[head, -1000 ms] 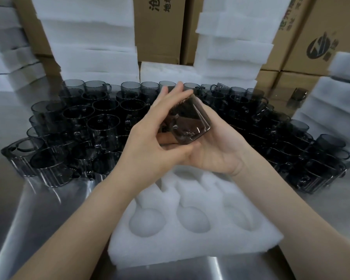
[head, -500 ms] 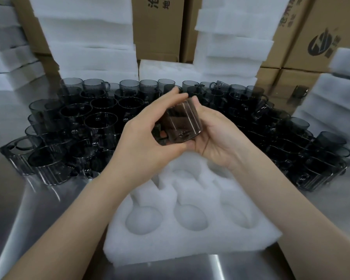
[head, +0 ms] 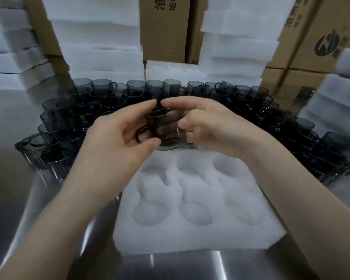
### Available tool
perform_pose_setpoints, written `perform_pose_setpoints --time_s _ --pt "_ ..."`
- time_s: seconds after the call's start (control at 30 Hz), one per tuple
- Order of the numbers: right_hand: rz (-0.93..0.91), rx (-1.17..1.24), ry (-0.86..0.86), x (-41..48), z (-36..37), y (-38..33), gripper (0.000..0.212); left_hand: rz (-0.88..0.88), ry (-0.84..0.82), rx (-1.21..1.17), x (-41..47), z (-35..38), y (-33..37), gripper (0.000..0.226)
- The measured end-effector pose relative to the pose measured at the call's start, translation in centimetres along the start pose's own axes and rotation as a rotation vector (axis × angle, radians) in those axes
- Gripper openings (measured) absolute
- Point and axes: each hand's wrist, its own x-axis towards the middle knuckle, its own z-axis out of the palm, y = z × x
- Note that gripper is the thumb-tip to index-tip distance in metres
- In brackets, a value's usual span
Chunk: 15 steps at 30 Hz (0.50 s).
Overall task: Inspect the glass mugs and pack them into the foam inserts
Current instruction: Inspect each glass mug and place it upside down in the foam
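Packing workshop: steel table [head: 18,199], stacked foam inserts [head: 101,47], cardboard cartons [head: 164,31], massed glass mugs [head: 85,110].

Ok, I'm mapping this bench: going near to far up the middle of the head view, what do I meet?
Steel table → foam insert → mug gripped by the left hand and right hand → crowd of loose mugs → low foam block → cardboard boxes.
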Motion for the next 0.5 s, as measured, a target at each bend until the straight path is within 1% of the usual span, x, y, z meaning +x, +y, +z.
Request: perform_pose_setpoints --time_s 0.07,0.13,0.17,0.2,0.27,0.33,0.5 --pt "0.016 -0.129 0.008 0.4 1.1 0.2 0.047 0.022 0.191 0.125 -1.5 1.1 -0.1 0.060" --pt "0.019 -0.319 -0.007 0.4 2.0 0.1 0.037 0.054 0.288 0.241 -2.9 2.3 0.1 0.061" --pt "0.016 -0.368 -0.021 0.2 2.3 0.0 0.031 0.067 0.309 0.269 -3.5 2.8 0.1 0.061" --pt "0.014 -0.394 -0.035 0.0 2.6 -0.1 0.034 0.085 0.319 0.294 -4.0 3.1 0.2 0.060" --pt "0.018 -0.400 -0.037 -0.5 2.8 0.2 0.051 0.114 0.325 0.312 -4.6 3.3 0.7 0.059" --pt "0.025 -0.363 -0.054 -0.7 2.9 0.6 0.055 0.080 0.299 0.227 -4.9 3.0 0.9 0.058" --pt "0.028 -0.363 -0.116 -0.8 2.8 0.8 0.050 -0.010 0.313 -0.056 -5.4 1.7 -0.2 0.041"
